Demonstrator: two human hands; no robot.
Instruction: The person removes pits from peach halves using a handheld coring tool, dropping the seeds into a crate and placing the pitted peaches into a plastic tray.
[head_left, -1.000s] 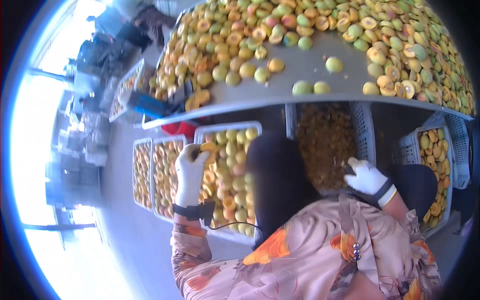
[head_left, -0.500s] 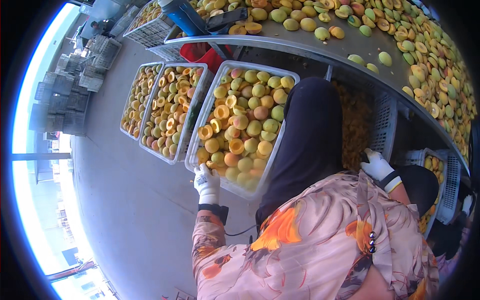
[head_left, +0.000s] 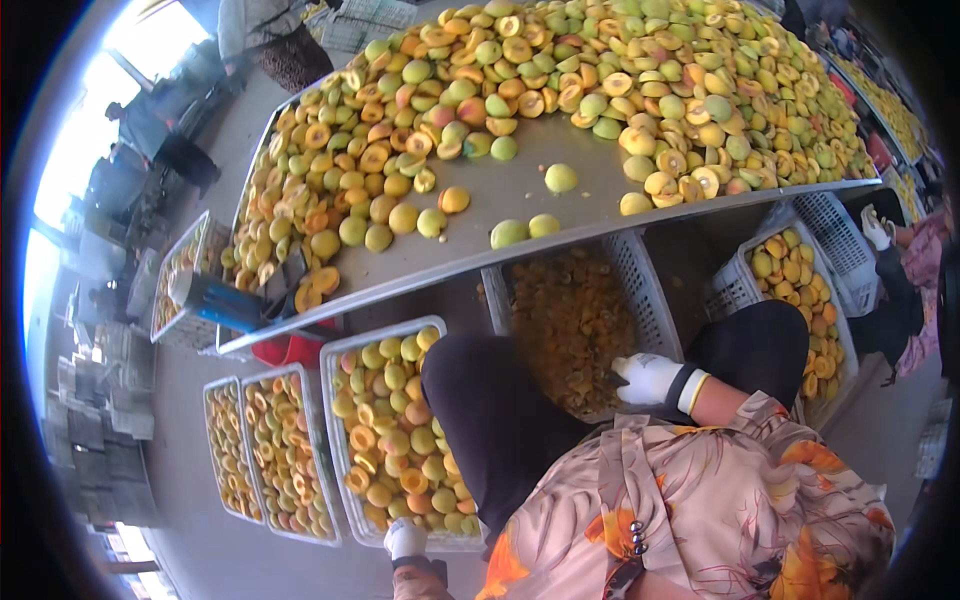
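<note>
The white tray of halved apricots point(head_left: 400, 430) at lower left is being gripped at its near edge by the gloved left hand point(head_left: 405, 538), while the right hand point(head_left: 648, 378), its grip unclear, is being rested by the pit crate point(head_left: 575, 320); fruit could be spilled by tilting.

My left hand point(head_left: 405, 538) is half hidden behind my sleeve, so its grip is unclear; my knee covers the crate's point(head_left: 345, 440) right side.
</note>
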